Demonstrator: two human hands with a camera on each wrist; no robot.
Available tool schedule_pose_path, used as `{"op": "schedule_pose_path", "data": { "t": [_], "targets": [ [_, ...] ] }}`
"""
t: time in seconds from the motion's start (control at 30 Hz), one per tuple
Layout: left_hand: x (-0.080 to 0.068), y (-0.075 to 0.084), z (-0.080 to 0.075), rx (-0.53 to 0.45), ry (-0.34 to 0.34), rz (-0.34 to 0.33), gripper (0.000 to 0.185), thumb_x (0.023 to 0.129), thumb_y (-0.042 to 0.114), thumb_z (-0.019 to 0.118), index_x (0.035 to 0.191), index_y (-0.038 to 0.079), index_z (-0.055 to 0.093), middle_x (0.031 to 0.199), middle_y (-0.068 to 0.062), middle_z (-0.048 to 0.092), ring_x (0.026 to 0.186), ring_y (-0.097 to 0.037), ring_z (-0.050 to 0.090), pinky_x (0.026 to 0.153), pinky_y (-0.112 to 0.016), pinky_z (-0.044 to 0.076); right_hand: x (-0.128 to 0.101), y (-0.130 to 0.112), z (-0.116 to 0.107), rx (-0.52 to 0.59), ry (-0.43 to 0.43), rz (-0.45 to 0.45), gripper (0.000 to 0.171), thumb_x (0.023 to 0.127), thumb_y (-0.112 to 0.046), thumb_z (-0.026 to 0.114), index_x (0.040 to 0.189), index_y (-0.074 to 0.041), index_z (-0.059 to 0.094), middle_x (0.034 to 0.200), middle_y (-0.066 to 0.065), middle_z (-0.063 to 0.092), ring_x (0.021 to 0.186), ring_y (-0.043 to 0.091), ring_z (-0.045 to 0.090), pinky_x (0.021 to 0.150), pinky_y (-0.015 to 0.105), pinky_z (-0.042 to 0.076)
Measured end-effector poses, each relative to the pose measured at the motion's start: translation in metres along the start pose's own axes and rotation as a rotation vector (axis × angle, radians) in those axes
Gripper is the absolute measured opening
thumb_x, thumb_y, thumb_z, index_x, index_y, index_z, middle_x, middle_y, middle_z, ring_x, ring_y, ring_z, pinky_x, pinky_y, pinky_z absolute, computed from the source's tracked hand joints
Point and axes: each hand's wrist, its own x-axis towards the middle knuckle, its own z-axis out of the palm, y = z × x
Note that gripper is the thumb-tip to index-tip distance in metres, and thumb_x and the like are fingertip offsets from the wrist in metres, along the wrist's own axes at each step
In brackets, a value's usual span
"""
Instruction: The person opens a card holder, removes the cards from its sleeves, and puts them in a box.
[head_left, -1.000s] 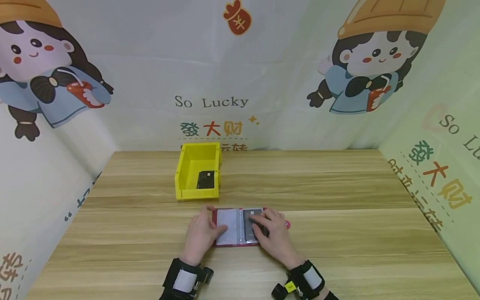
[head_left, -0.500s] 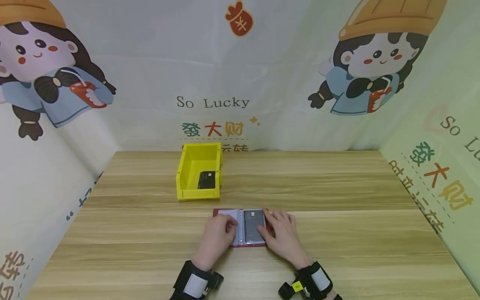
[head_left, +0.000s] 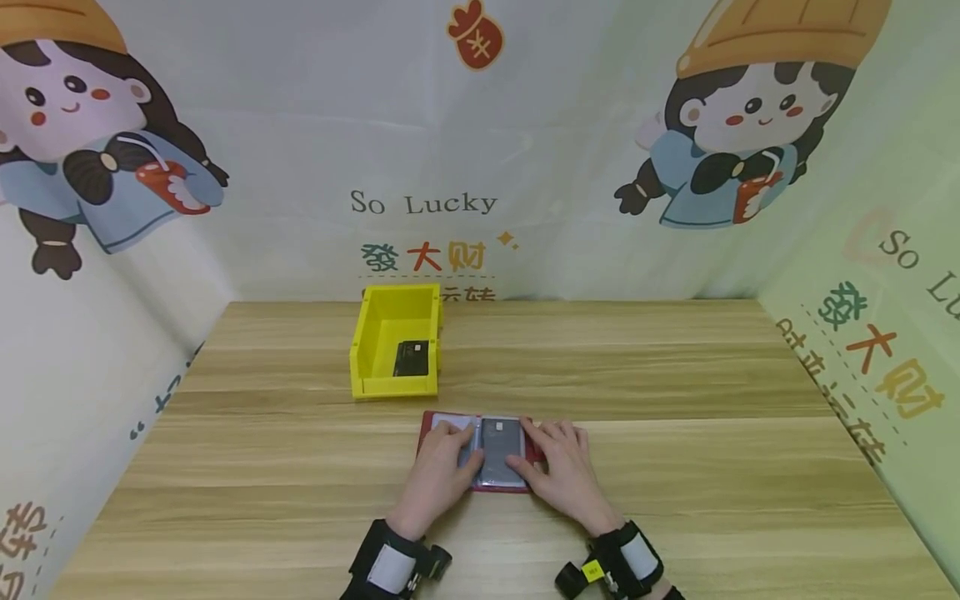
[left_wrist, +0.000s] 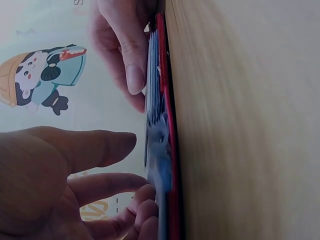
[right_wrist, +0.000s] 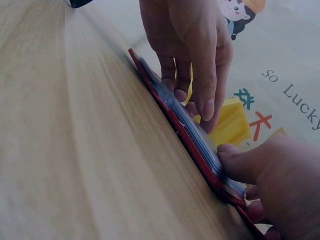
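A small red card holder [head_left: 425, 431] lies open flat on the table. Its right-hand clear pocket shows a dark grey card [head_left: 498, 458] with a chip. My left hand [head_left: 438, 475] rests over the pale left page, thumb near the centre fold and fingers loosely bent, hiding much of that side. The right hand [head_left: 562, 475] lies on the holder's right side, its thumb touching the card page's edge and its fingers spread over the cover. From the right wrist, the stack of clear sleeves [right_wrist: 200, 150] shows edge-on above the red cover, with that thumb against it.
A yellow bin [head_left: 395, 387] stands behind the holder, slightly left, with black cards [head_left: 412, 359] in it. The wooden table [head_left: 675, 367] reaches back to a printed cloth backdrop [head_left: 555, 150], which also hangs at both sides.
My left hand has moved right from the holder's left edge onto its left page. The right hand has shifted off the card to the right side. The holder has turned slightly.
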Motion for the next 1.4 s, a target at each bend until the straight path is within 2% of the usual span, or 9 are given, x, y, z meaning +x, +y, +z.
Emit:
{"op": "schedule_pose_path", "data": {
  "t": [0.17,0.47,0.73,1.0,1.17,1.4],
  "targets": [
    [-0.0002,0.0015,0.0012,-0.001,-0.011,0.008,0.042,0.093,0.015,0.069,0.129,-0.006,0.064,0.107,-0.017,0.060,0.090,-0.020,0.050,0.073,-0.028,0.040,0.0009,-0.0020,-0.0016,-0.007,-0.026,0.029,0.063,0.087,-0.044,0.073,0.136,-0.006,0.062,0.098,0.005,0.061,0.093,0.019,0.041,0.086,0.039,0.026],
    [-0.0001,0.0010,0.0010,-0.049,0.001,0.013,0.039,0.093,0.012,0.069,0.125,-0.008,0.066,0.107,-0.018,0.062,0.090,-0.021,0.053,0.074,-0.029,0.041,0.0007,-0.0035,-0.0021,-0.020,-0.029,0.025,0.063,0.087,-0.043,0.074,0.138,-0.008,0.061,0.093,0.002,0.055,0.089,0.018,0.037,0.084,0.038,0.024],
    [0.0006,-0.0020,0.0010,-0.164,0.013,-0.004,0.036,0.092,0.011,0.069,0.124,-0.006,0.067,0.109,-0.018,0.063,0.098,-0.026,0.060,0.083,-0.038,0.050,0.0009,-0.0049,-0.0029,-0.015,-0.042,0.030,0.062,0.087,-0.042,0.074,0.139,-0.011,0.061,0.094,0.002,0.055,0.088,0.017,0.035,0.082,0.036,0.023],
    [0.0033,-0.0021,0.0014,-0.250,0.035,-0.025,0.029,0.090,0.008,0.070,0.116,-0.005,0.070,0.098,-0.013,0.070,0.082,-0.015,0.055,0.068,-0.022,0.042,0.0018,-0.0048,-0.0031,-0.009,-0.059,0.041,0.061,0.088,-0.041,0.075,0.140,-0.012,0.061,0.092,-0.001,0.051,0.086,0.016,0.032,0.082,0.035,0.021],
    [0.0049,-0.0012,0.0016,-0.285,0.035,-0.043,0.028,0.092,0.009,0.069,0.117,-0.005,0.070,0.095,-0.012,0.070,0.073,-0.013,0.051,0.059,-0.020,0.038,0.0018,-0.0046,-0.0036,-0.005,-0.066,0.038,0.060,0.089,-0.040,0.074,0.140,-0.012,0.060,0.092,-0.002,0.049,0.086,0.016,0.032,0.082,0.035,0.020],
    [0.0060,-0.0037,0.0038,-0.309,0.047,-0.058,0.032,0.092,0.007,0.068,0.121,-0.006,0.067,0.090,-0.015,0.074,0.067,-0.011,0.051,0.058,-0.019,0.038,0.0014,-0.0053,-0.0046,-0.005,-0.075,0.030,0.060,0.089,-0.039,0.074,0.140,-0.011,0.060,0.092,-0.001,0.049,0.086,0.016,0.033,0.083,0.036,0.021]
  ]
}}
